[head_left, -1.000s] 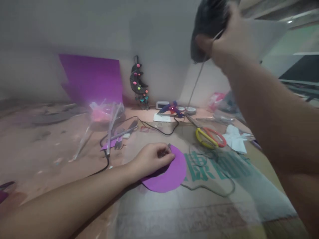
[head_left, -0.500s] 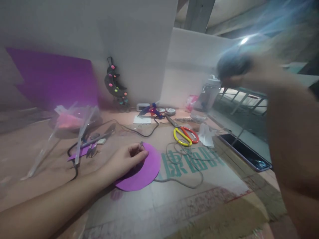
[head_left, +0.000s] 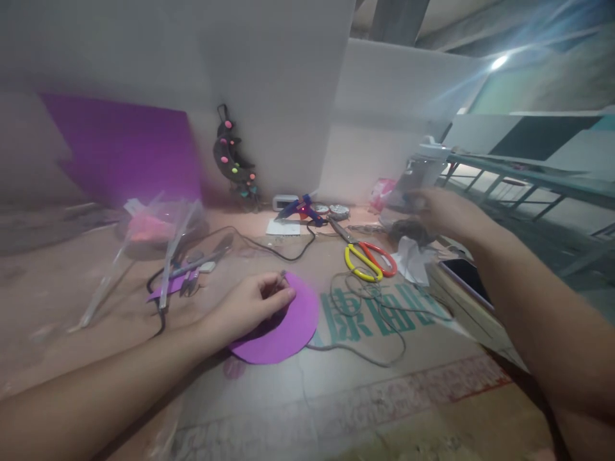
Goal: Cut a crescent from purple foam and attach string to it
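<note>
My left hand [head_left: 262,301] pinches the upper edge of a round purple disc [head_left: 288,333], its fingers closed. A small bit of grey cord shows at the fingertips. From under the disc a thin grey cord [head_left: 355,347] runs out in loose loops to the right. My right hand [head_left: 427,203], smeared by motion, is over the back right of the table. Just below it sits a dark grey ball of cord [head_left: 409,233]; whether the fingers still touch it is unclear. Scissors [head_left: 368,259] with one yellow and one red handle lie between the hands.
A blue glue gun [head_left: 302,209] with a lit red dot stands at the back. A dark crescent ornament [head_left: 230,157] hangs on the wall. Purple sheets [head_left: 129,147], a plastic bag [head_left: 163,224] and pliers [head_left: 191,280] are left; a clear jug [head_left: 427,166] and phone [head_left: 464,276] right.
My right hand has come down from high on the right, and the dark ball of cord is now low at the table. My left hand keeps its pinch on the disc. The view has shifted slightly.
</note>
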Demonstrator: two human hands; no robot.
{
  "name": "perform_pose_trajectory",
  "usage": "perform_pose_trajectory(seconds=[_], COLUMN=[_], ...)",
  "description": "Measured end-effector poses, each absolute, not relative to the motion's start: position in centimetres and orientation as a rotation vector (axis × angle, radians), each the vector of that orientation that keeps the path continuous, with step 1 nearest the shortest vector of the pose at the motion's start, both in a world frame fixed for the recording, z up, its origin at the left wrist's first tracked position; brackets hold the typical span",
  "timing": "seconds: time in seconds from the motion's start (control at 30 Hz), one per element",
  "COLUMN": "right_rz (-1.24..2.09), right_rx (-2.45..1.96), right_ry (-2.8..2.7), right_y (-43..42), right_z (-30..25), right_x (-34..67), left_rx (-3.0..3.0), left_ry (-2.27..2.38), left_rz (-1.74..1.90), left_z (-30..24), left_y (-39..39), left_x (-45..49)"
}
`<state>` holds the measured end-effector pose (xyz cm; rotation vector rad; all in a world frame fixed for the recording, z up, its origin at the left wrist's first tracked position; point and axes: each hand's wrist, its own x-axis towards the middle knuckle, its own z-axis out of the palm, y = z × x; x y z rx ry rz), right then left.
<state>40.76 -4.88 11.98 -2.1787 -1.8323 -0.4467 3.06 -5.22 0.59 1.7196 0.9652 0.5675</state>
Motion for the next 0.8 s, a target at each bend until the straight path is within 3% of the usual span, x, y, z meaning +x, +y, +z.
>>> perform_pose_trajectory(seconds=[0.17, 0.33, 0.53, 0.63, 0.8], right_rz=[0.063, 0.452, 0.995, 0.994, 0.572], right_rx=[-1.584, -1.108, -1.103, -1.123, -1.112], right_ry=[-1.966, -2.043, -1.829, -1.784, -1.631], right_y=[-6.5, -8.1, -8.5, -8.6, -8.2], right_z=[12.1, 7.2, 2.6, 3.1, 4.9], right_x=[31.4, 23.4, 22.1, 22.5, 23.9], left_rx=[1.706, 1.831, 1.635, 1.673, 1.706], left_ry=[0.956, 1.039, 1.003, 0.945, 0.967], left_rz=[0.648, 0.882, 0.786, 0.806, 0.863], left_z=[2.1, 4.3, 4.1, 4.2, 5.6], left_y=[-5.6, -5.9, -6.4, -6.4, -5.9], left_x=[2.7, 1.8, 1.8, 1.8, 1.3])
